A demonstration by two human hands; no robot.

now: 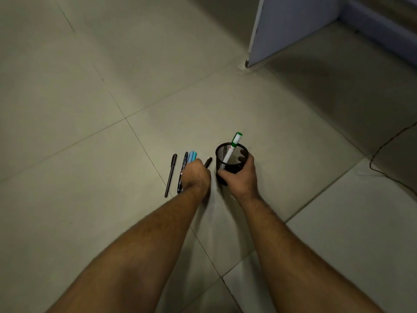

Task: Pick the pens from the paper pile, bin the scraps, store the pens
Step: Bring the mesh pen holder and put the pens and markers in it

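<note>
Gripping the mesh pen cup (228, 164), the right hand (241, 177) steadied it while the left hand (195, 173) pinched a black pen (208, 162) on the floor (90, 109); a hasty drop risked tipping the cup.

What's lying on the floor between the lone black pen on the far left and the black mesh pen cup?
In the head view, between the black pen and the mesh cup: a dark blue pen, two light blue pens, and the left hand gripping another black pen.

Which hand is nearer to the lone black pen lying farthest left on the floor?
Left. The left hand is over the pen cluster just right of that black pen, not touching it. The right hand is farther right, gripping the mesh cup.
</note>
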